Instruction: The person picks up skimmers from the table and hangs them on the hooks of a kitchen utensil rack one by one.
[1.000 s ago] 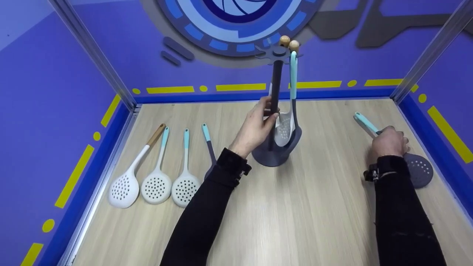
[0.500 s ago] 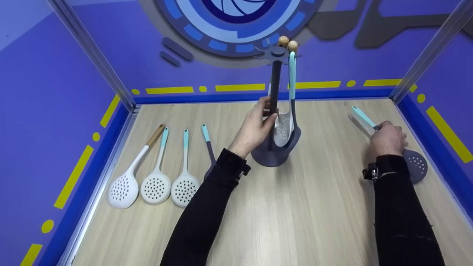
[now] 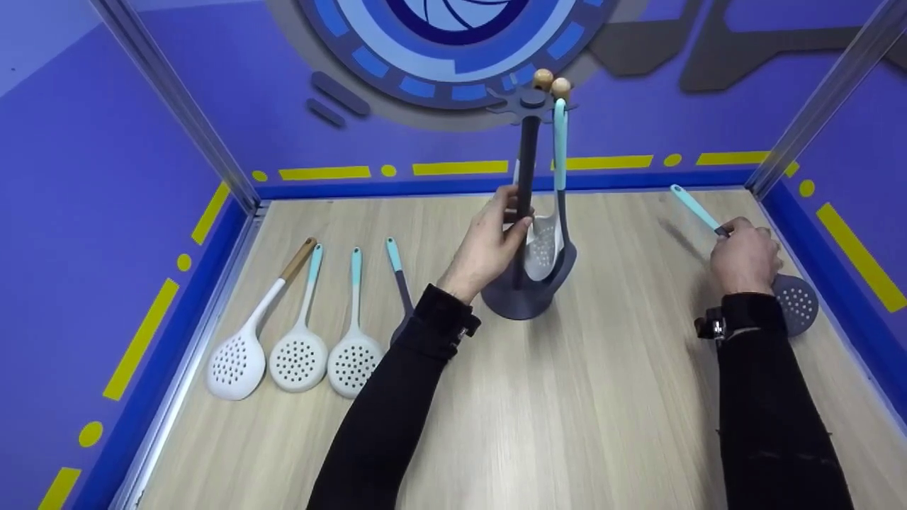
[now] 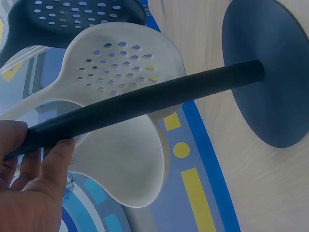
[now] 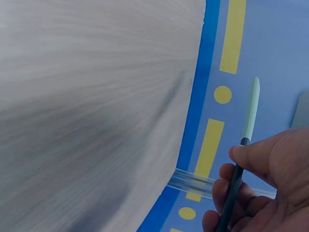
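Observation:
My left hand (image 3: 489, 237) grips the dark post of a utensil stand (image 3: 528, 163) at the middle of the table. Hanging from that stand are a white slotted utensil (image 4: 123, 58), a white ladle-like one (image 4: 123, 159) and a dark slotted one with a mint handle (image 3: 562, 145). At the right, my right hand (image 3: 745, 256) pinches the dark shaft of a skimmer, whose perforated head (image 3: 795, 304) shows past the hand. Its mint handle (image 5: 252, 108) points away from me, and its shadow falls on the table apart from it.
On the left of the table lie a white skimmer with a wooden handle (image 3: 237, 365), two pale skimmers (image 3: 299, 360) with mint handles, and a dark mint-handled utensil (image 3: 400, 276) partly behind my left sleeve. Blue panels (image 3: 425, 163) wall the table at the back and both sides.
My right hand has raised the dark skimmer off the table and shifted it slightly away from me. The left hand and the stand hold their place.

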{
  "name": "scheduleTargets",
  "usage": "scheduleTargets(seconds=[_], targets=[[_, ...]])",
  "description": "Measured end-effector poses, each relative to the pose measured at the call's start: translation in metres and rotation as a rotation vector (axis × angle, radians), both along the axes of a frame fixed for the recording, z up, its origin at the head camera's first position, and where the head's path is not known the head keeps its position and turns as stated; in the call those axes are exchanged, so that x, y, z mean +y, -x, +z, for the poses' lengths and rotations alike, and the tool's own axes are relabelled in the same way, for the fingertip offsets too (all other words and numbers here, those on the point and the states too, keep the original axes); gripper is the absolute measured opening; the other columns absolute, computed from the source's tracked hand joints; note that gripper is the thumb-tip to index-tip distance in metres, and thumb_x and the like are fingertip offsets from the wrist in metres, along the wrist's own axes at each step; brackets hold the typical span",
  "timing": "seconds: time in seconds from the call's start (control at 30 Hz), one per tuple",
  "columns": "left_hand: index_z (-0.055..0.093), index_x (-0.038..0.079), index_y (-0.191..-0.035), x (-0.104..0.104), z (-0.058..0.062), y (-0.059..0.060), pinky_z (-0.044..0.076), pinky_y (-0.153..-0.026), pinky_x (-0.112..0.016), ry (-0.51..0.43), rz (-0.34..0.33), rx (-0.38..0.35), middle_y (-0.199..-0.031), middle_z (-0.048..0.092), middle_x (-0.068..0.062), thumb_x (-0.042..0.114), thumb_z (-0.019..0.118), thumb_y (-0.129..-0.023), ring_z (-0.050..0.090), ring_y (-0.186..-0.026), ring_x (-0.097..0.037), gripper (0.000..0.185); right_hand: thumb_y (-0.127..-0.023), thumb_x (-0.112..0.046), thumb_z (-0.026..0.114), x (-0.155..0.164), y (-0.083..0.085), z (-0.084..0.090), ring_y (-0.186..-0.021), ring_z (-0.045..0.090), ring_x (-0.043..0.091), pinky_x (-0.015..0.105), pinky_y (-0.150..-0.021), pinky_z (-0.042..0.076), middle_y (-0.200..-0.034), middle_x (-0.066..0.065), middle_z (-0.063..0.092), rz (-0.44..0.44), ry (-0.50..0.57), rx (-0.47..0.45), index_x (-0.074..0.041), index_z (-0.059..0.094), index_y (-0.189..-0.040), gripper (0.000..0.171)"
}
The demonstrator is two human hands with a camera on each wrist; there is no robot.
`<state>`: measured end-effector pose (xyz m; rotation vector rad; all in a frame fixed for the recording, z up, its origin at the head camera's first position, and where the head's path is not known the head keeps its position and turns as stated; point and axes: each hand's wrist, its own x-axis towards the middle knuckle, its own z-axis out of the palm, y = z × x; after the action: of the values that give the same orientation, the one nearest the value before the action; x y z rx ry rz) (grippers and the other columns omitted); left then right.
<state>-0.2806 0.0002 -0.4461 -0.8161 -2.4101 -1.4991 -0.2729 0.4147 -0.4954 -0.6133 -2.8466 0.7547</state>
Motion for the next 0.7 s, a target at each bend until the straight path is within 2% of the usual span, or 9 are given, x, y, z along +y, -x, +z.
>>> scheduleTargets(seconds=[0.2,0.7], targets=[[0.046,0.011,-0.145,-0.001,-0.001,0.000,0.055,-0.100,-0.020,-0.018,-0.008,-0.008,-0.124,0.065,-0.004,0.015,0.058,-0.107,0.069,-0.113,-0.014,0.040,-0.108,-0.013,0.044,-0.002,0.000,0.004,-0.130,0.041,0.063,0.080,-0.103,0.031,-0.132,0.038,0.050,0.005,0.004,0.030,0.002,0.053,-0.140,0.036],[0.046,0.011,-0.147,-0.001,0.001,-0.001,0.055,-0.100,-0.021,-0.003,-0.004,-0.004,-0.126,0.065,-0.005,0.016,0.058,-0.108,0.069,-0.115,-0.015,0.041,-0.110,-0.015,0.045,-0.012,-0.002,0.024,-0.125,0.049,0.058,0.075,-0.099,0.038,-0.129,0.036,0.054,0.047,-0.031,0.092,0.002,0.053,-0.141,0.036]])
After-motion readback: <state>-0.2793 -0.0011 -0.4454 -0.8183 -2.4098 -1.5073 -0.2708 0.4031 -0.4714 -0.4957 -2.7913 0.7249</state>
